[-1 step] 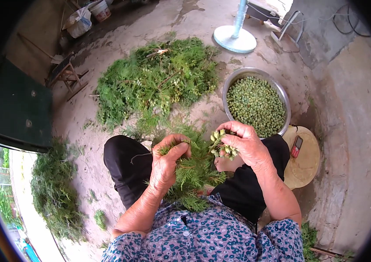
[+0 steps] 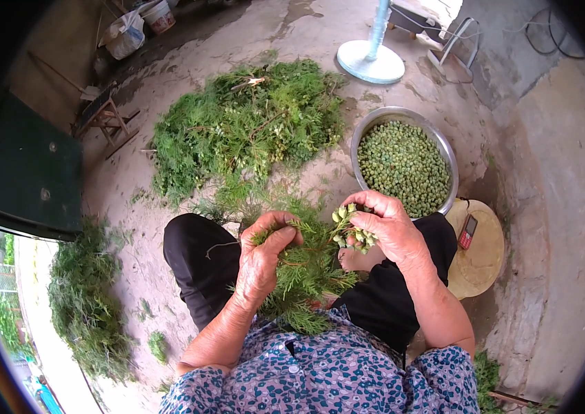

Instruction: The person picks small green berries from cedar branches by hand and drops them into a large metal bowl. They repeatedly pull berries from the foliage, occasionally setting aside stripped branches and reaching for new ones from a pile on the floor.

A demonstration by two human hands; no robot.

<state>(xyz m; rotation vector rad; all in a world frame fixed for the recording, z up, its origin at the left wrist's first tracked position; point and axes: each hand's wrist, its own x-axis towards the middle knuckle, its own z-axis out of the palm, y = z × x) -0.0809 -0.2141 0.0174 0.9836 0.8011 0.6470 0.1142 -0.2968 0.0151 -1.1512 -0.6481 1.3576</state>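
Between my knees, my left hand (image 2: pixel 265 252) is closed round a feathery green conifer sprig (image 2: pixel 306 276), whose foliage hangs toward my lap. My right hand (image 2: pixel 385 228) has its thumb and fingers curled round a cluster of pale green cones (image 2: pixel 345 219), some of them showing past the fingertips. The cluster sits just right of the sprig; whether a stem still joins the two I cannot tell. Beyond my right knee stands a wide metal basin (image 2: pixel 449 157) heaped with small green cones (image 2: pixel 402 165).
A large pile of cut conifer branches (image 2: pixel 244 124) lies ahead on the floor, another heap (image 2: pixel 89 303) at the left. At my right, a round stool (image 2: pixel 482 265) carries a red mobile phone (image 2: pixel 468 232). A round white stand base (image 2: pixel 370 62) is behind the basin.
Both hands keep almost the same place and grip. The sprig's foliage between them has shifted slightly.
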